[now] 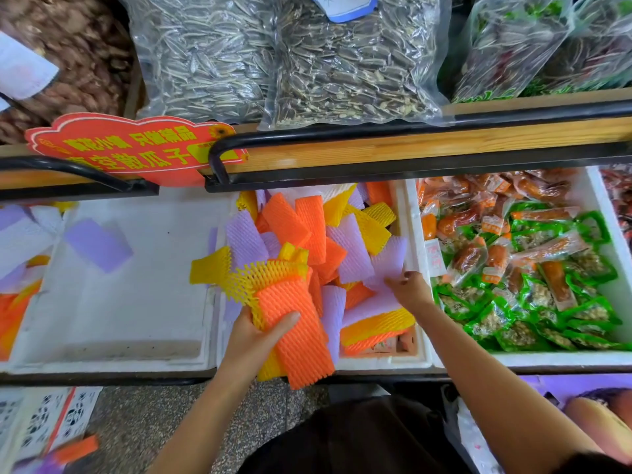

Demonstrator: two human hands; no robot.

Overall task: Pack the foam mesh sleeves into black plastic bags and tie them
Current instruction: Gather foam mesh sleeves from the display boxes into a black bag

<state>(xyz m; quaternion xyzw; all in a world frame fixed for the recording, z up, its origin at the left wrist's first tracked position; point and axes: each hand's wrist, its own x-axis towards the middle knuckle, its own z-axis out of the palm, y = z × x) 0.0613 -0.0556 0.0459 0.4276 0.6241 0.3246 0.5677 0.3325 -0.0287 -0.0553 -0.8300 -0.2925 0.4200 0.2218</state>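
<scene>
Clamping that fat stack in your left hand while your right hand pinches 1 purple sleeve, you risk layers slipping out

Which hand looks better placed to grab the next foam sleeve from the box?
Right. The right hand is down in the box, its fingers curled on a purple sleeve. The left hand has its grip full: it holds a stack of orange and yellow sleeves.

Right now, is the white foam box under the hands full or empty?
Nearly full: foam mesh sleeves heap to the rim of the white foam box.
</scene>
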